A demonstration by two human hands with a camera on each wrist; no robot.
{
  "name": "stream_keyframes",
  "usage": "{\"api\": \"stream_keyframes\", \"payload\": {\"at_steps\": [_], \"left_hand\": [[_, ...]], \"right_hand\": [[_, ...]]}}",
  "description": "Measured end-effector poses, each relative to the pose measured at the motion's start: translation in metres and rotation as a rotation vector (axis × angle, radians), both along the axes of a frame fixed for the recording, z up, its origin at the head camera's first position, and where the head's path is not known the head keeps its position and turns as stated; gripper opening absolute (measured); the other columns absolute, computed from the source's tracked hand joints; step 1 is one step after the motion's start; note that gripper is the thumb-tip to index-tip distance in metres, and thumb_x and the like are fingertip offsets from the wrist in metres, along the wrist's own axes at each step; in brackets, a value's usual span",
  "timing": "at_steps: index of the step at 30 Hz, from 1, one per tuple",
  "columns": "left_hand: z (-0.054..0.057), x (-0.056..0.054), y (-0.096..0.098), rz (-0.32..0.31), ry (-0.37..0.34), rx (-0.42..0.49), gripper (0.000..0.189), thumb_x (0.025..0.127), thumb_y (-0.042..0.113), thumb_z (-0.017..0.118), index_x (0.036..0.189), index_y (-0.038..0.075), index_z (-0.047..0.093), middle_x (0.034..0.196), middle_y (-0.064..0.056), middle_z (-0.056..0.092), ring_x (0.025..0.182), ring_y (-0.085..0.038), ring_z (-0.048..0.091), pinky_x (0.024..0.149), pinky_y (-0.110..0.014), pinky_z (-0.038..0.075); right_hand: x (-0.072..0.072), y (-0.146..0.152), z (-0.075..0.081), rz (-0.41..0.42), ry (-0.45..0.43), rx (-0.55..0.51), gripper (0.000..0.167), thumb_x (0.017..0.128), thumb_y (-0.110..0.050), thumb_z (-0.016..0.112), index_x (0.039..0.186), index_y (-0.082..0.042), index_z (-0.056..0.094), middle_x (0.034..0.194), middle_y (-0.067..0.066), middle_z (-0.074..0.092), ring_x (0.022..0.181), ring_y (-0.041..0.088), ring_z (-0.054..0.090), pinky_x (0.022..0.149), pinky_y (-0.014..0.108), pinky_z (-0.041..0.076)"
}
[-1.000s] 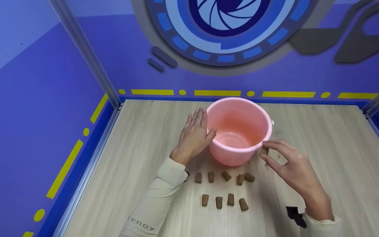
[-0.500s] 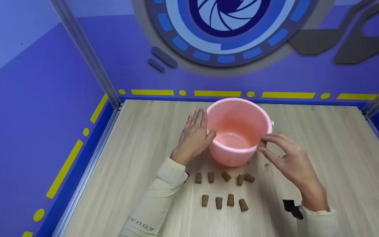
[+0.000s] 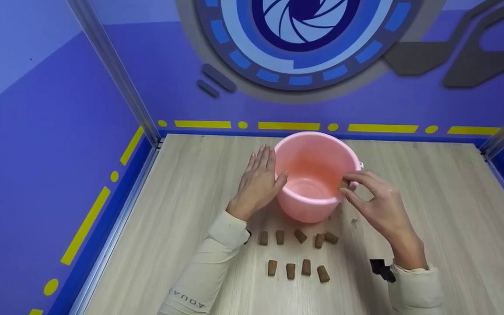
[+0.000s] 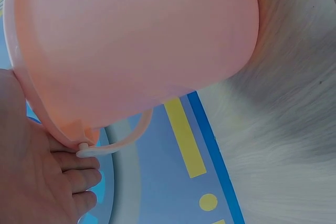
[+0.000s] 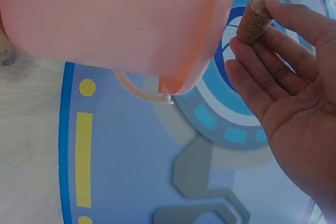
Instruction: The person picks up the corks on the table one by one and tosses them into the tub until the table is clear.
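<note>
cork (image 3: 344,183) pinched in right hand (image 3: 376,203) above pink bucket (image 3: 311,205) rim
brown, stubby, rough-grained; flat left hand (image 3: 258,181) steadies the bucket's side.

Pink bucket (image 4: 136,40) cropped by top edge in both wrist views; cork (image 3: 344,183) mostly hidden behind fingers (image 3: 368,179) from overhead.

left hand (image 3: 258,181) steadies bucket (image 3: 311,205) | right hand (image 3: 376,203) pinches cork (image 3: 344,183) over rim
</note>
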State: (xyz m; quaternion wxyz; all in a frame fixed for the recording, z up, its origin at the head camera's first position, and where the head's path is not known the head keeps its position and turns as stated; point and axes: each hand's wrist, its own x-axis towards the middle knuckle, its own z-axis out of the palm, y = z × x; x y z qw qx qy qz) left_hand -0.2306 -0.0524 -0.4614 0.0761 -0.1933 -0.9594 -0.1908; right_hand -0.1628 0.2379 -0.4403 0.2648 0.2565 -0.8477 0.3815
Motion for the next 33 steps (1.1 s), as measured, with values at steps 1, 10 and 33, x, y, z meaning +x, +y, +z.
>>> {"api": "stream_keyframes", "payload": {"at_steps": [1, 10, 33], "left_hand": [[0.0, 0.0, 0.0, 0.0, -0.001, 0.002, 0.074, 0.111, 0.039, 0.047, 0.162, -0.01, 0.027, 0.17, -0.026, 0.026, 0.159, -0.037, 0.021, 0.13, -0.047, 0.01], [0.001, 0.001, 0.0, -0.005, 0.009, -0.002, 0.073, 0.111, 0.039, 0.048, 0.162, -0.01, 0.028, 0.169, -0.027, 0.028, 0.158, -0.039, 0.024, 0.13, -0.048, 0.011], [0.0, 0.001, -0.002, -0.017, 0.028, -0.002, 0.073, 0.11, 0.038, 0.048, 0.161, -0.012, 0.029, 0.168, -0.028, 0.029, 0.157, -0.04, 0.026, 0.129, -0.051, 0.017]], "right_hand": [[-0.001, 0.0, 0.0, 0.001, 0.003, 0.0, 0.038, 0.078, 0.013, 0.088, 0.113, 0.002, 0.078, 0.11, 0.007, 0.077, 0.101, 0.026, 0.071, 0.101, 0.012, 0.045], [-0.009, -0.004, -0.004, 0.004, -0.006, 0.021, 0.038, 0.079, 0.011, 0.088, 0.113, 0.0, 0.078, 0.105, 0.008, 0.076, 0.086, 0.027, 0.069, 0.083, 0.009, 0.047], [-0.017, -0.013, -0.01, 0.016, -0.037, 0.044, 0.036, 0.08, 0.01, 0.088, 0.113, -0.001, 0.078, 0.107, 0.005, 0.076, 0.088, 0.016, 0.065, 0.074, 0.02, 0.051]]}}
